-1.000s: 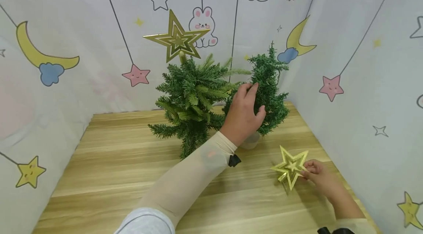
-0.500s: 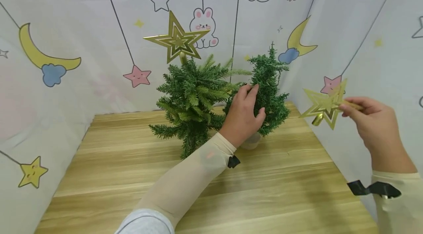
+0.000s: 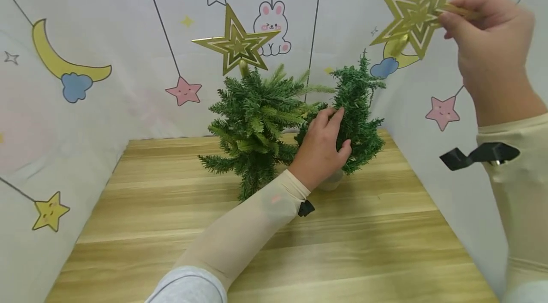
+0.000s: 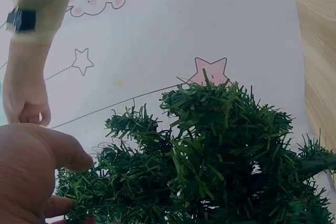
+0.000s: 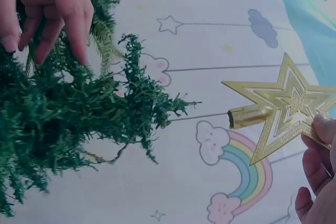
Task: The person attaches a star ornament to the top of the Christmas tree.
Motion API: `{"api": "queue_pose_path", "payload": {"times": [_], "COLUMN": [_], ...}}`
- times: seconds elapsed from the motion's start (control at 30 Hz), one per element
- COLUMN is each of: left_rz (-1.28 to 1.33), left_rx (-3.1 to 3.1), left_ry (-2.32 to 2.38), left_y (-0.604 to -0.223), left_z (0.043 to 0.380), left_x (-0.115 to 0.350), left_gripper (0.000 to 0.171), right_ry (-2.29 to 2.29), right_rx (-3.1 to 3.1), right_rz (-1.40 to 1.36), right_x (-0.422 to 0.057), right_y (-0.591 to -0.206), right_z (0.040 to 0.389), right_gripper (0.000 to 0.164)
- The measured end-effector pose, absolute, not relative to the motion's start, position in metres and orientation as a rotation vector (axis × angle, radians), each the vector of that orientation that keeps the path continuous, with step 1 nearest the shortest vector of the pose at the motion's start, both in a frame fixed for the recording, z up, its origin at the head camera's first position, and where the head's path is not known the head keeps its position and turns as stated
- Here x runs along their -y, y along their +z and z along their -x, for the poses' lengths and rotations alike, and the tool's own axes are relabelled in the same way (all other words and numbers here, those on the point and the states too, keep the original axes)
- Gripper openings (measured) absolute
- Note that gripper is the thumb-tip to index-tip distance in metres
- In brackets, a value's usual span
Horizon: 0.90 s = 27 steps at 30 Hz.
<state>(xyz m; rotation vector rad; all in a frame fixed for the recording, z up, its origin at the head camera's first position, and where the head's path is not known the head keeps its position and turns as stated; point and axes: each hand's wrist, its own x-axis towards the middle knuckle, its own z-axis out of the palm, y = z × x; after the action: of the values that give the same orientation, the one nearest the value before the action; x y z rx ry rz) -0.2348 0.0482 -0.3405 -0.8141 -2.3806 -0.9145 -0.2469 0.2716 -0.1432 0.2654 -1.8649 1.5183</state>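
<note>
A gold star tree topper (image 3: 417,15) with a short tubular socket is up in the air at the upper right of the head view. My right hand (image 3: 496,43) pinches one of its points between thumb and fingers. In the right wrist view the socket points toward the tip of the small green tree (image 5: 105,103), apart from it. My left hand (image 3: 323,146) rests on that tree's left side with loosely spread fingers, the tips at the branches. A larger Christmas tree (image 3: 257,117) stands to its left, bearing another gold star topper (image 3: 237,43).
Both trees stand toward the back of a wood-grain table (image 3: 171,227). The small tree's pale base (image 3: 331,181) shows partly below my left hand. Behind and to the right hangs a white printed curtain (image 3: 141,55).
My right hand has lifted the star topper from low on the right side of the table to above and right of the small tree. The left hand stays at the tree.
</note>
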Motion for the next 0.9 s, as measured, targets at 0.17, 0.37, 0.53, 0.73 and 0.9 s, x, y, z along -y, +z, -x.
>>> {"api": "queue_pose_path", "payload": {"times": [0.17, 0.37, 0.53, 0.73, 0.9], "left_rz": [0.827, 0.835, 0.837, 0.833, 0.825], "left_rx": [2.392, 2.401, 2.410, 2.406, 2.391], "left_ry": [-0.907, -0.908, -0.909, -0.913, -0.922], "left_y": [-0.341, -0.342, -0.342, -0.342, -0.342], "left_z": [0.234, 0.233, 0.233, 0.233, 0.234], "left_x": [-0.050, -0.051, -0.052, -0.050, -0.048], "left_gripper": [0.070, 0.069, 0.069, 0.070, 0.069], "right_ry": [1.561, 1.535, 1.464, 1.333, 1.269], "right_rx": [1.956, 2.063, 2.183, 2.300, 2.339], "right_rz": [-0.302, -0.281, -0.220, -0.189, -0.191], "right_x": [-0.258, -0.252, -0.251, -0.249, -0.248], "right_y": [-0.129, -0.136, -0.140, -0.146, -0.151], "right_z": [0.266, 0.284, 0.288, 0.293, 0.300], "right_gripper": [0.022, 0.022, 0.021, 0.024, 0.030]}}
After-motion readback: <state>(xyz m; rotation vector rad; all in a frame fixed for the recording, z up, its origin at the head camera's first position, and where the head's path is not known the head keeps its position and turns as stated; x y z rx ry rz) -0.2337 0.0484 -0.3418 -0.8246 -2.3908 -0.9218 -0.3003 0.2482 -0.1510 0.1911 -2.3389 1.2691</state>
